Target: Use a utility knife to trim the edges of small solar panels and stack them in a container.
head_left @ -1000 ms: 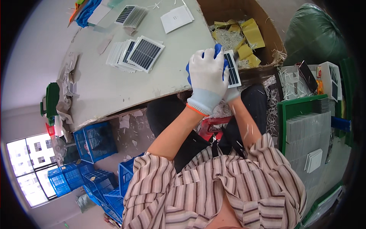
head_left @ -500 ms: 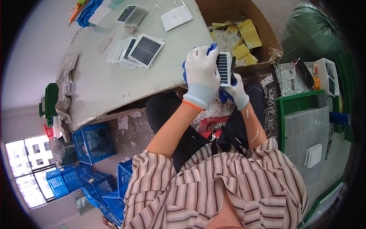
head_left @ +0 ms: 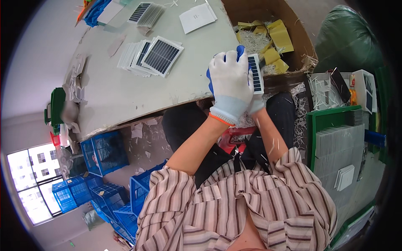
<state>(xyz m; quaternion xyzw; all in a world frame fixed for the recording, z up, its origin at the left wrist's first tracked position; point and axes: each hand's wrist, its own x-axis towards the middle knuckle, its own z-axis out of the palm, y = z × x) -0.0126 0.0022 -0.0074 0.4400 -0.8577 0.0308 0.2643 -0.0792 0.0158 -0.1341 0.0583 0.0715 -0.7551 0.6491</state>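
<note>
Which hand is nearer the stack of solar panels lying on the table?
Left. The left hand is up at the table edge, just right of the stack. The right hand sits mostly hidden behind it, farther right, both gripping a small panel.

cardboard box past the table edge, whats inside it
The cardboard box holds yellow paper pieces on pale shredded strips. Its near corner is hidden behind the small solar panel and gloved left hand.

A stack of small solar panels [head_left: 151, 55] lies on the table [head_left: 125, 96], left of the gloved hands, which hold one panel [head_left: 255, 73] over the table's near edge. Right of the table sits a cardboard box [head_left: 272, 37] of scraps. Crates [head_left: 100, 150] stand on the floor below the table's left end.
</note>
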